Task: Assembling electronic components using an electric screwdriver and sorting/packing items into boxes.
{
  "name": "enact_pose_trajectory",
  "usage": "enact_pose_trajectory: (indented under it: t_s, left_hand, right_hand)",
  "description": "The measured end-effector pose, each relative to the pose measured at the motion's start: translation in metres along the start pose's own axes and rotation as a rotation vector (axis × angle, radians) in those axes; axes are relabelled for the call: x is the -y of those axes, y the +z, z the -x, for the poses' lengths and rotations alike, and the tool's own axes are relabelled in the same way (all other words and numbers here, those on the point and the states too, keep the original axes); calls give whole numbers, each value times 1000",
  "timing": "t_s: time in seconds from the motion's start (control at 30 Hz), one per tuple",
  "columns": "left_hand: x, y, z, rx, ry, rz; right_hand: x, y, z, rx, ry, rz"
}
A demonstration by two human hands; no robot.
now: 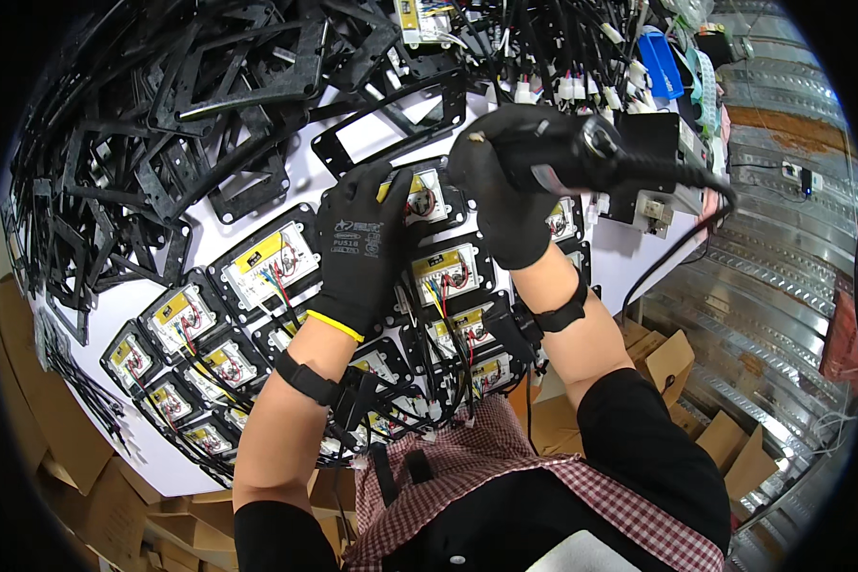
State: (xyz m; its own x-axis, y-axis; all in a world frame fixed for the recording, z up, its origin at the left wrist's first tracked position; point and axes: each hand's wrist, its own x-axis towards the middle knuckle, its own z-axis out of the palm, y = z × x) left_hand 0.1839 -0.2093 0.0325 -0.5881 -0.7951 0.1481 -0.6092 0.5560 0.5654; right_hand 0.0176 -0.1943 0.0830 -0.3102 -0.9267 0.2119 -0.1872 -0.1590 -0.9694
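Observation:
My right hand point(510, 186), in a black glove, is wrapped round a black electric power tool, probably a screwdriver point(567, 153), which lies sideways with its cord trailing right. Its working tip is hidden by the glove. Just left of it, my left hand point(362, 229), in a black glove with a yellow cuff, grips the left end of a framed circuit module point(429, 198), its fingers and thumb bent over the frame. This module has a black frame, a silver and yellow board and coloured wires. Directly below sits another framed module point(448, 272).
Black empty frames point(248, 76) are heaped at the far left. Several wired modules point(176, 319) cover the near white table point(114, 415). Cable bundles with white connectors point(572, 86), a blue tray point(660, 65) and a black box point(643, 143) are at far right. Cardboard boxes point(672, 367) stand below.

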Motion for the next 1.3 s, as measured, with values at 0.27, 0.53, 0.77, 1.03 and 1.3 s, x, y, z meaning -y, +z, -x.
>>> enact_pose_trajectory:
  t_s: [0.27,0.53,0.77,1.03,1.3]
  left_hand:
    - [2,4,5,-36,79,-77]
    - [-23,1,7,-30,94,-149]
    - [-15,8,6,22,106,-138]
    - [-13,7,8,11,138,-122]
    - [-13,5,8,-38,91,-78]
  right_hand:
    - [70,-32,28,-227,215,-308]
    - [92,-231,100,-915,-244,-21]
    - [52,-271,78,-939,-290,49]
    - [63,-265,100,-821,-107,18]
    - [96,-140,86,-398,7,-449]
